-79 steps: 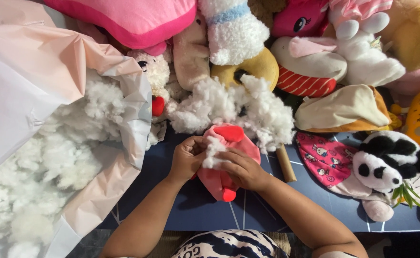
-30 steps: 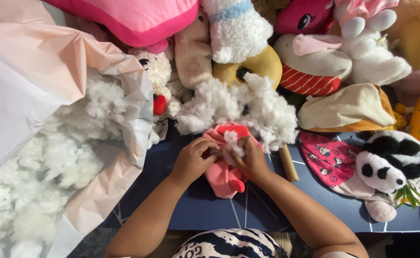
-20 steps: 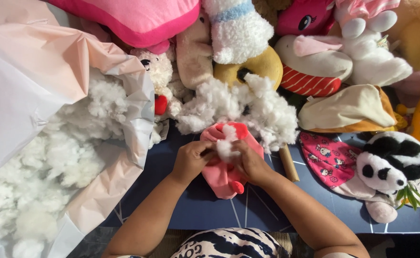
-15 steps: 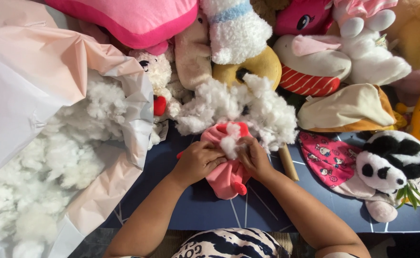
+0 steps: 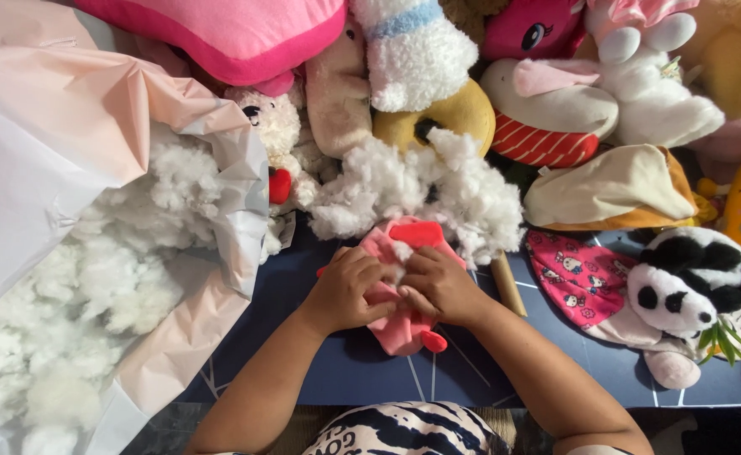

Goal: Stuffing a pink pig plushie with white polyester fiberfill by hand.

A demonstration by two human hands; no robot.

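A small pink plush toy skin with red parts lies on the dark blue mat. My left hand grips its left side. My right hand presses on its open top, fingers bent over a tuft of white stuffing going into the opening. Both hands cover most of the toy; a red foot shows below them. A loose heap of white stuffing sits just beyond the toy.
A large white and pink bag full of stuffing lies open at left. A wooden stick rests right of my hands. Several plush toys crowd the back and right, among them a panda and a big pink cushion.
Both hands have closed in over the toy's opening and the white tuft that stood above it is pushed lower, now mostly under my fingers. The toy has shifted slightly.
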